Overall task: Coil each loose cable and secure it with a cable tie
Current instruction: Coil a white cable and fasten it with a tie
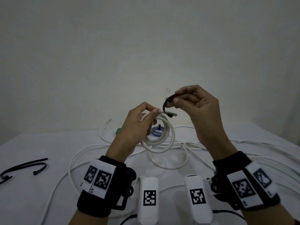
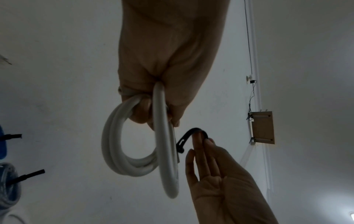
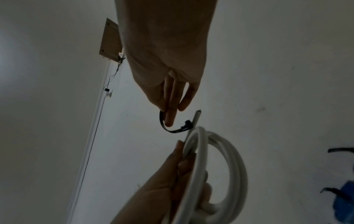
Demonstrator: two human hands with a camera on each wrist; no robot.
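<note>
The left hand [image 1: 134, 127] is curled round a small coil of thick white round cable [image 1: 159, 138], thumb and forefinger pinching the top of the loops where the cut cable end sticks out toward three o'clock. The coil hangs from that grip, held up off the table. Just beside it, at about two o'clock, the right hand [image 1: 199, 109] pinches one end of a short black plastic cable tie [image 1: 168, 103] between thumb and fingertips; the tie arcs down and its lower end meets the cable by the pinch — whether it has passed round the bundle I cannot tell.

So, by my reading, this one cable is coiled but not yet secured: the tie looks unfastened, its strap not threaded through its head.

Outward from the hands, much seems left. Long loose runs of thin white cable [image 1: 84, 153] sprawl over the white cloth-covered table [image 1: 29, 205] from nine o'clock to three o'clock. At twelve o'clock, behind the coil, sits a blue-and-white bundle [image 1: 156, 131] with something black poking out — possibly already tied. At eight o'clock lie spare black cable ties [image 1: 29, 167], untouched.
</note>
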